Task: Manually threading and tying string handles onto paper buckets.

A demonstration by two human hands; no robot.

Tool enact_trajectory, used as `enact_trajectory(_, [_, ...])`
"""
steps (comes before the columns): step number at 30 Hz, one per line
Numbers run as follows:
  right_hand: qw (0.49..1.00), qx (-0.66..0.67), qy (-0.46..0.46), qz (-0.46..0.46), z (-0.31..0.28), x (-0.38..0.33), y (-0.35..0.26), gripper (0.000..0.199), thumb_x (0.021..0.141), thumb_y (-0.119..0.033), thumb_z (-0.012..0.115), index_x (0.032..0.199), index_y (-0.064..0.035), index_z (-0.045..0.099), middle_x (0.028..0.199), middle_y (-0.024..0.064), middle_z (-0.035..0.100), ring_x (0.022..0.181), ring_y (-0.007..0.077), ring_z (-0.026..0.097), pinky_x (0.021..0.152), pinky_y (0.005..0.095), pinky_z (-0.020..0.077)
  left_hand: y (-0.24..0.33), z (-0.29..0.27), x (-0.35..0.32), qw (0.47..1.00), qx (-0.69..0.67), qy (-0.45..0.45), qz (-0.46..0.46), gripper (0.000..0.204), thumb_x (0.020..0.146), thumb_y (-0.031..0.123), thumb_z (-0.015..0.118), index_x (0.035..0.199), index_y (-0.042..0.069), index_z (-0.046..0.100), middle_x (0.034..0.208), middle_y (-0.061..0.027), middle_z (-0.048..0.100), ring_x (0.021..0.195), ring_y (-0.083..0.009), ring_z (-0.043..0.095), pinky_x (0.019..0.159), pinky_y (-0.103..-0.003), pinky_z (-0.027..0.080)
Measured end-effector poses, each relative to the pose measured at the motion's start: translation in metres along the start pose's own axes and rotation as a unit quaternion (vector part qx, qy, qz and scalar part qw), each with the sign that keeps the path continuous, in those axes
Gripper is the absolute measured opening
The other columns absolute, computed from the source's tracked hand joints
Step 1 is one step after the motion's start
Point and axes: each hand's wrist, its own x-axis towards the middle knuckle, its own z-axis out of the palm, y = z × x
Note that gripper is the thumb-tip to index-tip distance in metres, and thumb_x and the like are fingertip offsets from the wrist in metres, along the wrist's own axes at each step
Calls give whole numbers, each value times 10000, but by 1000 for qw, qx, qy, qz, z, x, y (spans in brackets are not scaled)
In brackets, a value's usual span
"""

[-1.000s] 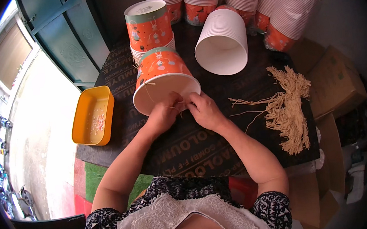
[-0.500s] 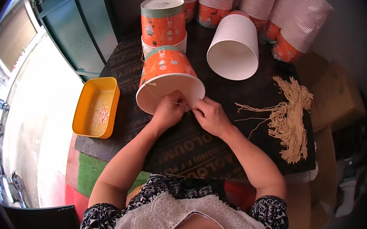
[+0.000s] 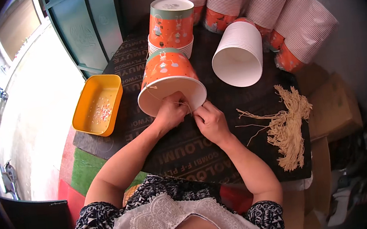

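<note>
An orange paper bucket [image 3: 168, 67] with a green band and small printed figures lies tilted on the table, its white open mouth toward me. A thin beige cord [image 3: 152, 88] is knotted at the left of its rim and runs across the mouth. My left hand [image 3: 171, 112] reaches into the mouth, its fingers closed on the cord; some fingertips are hidden. At the lower right of the rim, my right hand [image 3: 212, 119] pinches with thumb and forefinger. The cord's end comes down beside that pinch, and exactly what those fingertips grip is hard to see.
Behind stands an upturned stack of orange buckets [image 3: 172, 25]. A nested white stack [image 3: 237, 58] lies to its right, with wrapped bucket stacks [image 3: 270, 2] beyond. A yellow tray [image 3: 118, 98] holding small bits sits left. Beige cords [image 3: 289, 133] lie in a bundle on the right.
The view has shifted slightly. The cord now loops down past the rim between my hands, toward the right fingertips. Both hands keep nearly the same place at the bucket.
</note>
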Motion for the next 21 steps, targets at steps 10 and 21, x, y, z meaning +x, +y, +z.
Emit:
enact_trajectory(10, [1000, -11, -18, -1, 2, 0, 0, 94, 770, -23, 636, 850, -36, 590, 883, 133, 574, 856, 348, 596, 709, 434, 507, -2, -1, 2, 1000, -24, -7, -16, 102, 807, 25, 521, 873, -20, 586, 656, -79, 574, 464, -130, 527, 364, -269, 404])
enact_trajectory(21, [999, 12, -52, -10, -1, 2, 4, 109, 794, 33, 530, 902, 41, 539, 983, 215, 535, 932, 411, 546, 780, 459, 474, -1, -3, 5, 997, -45, -10, -56, 135, 800, 55, 515, 891, -18, 584, 651, -91, 562, 454, -148, 525, 348, -270, 392])
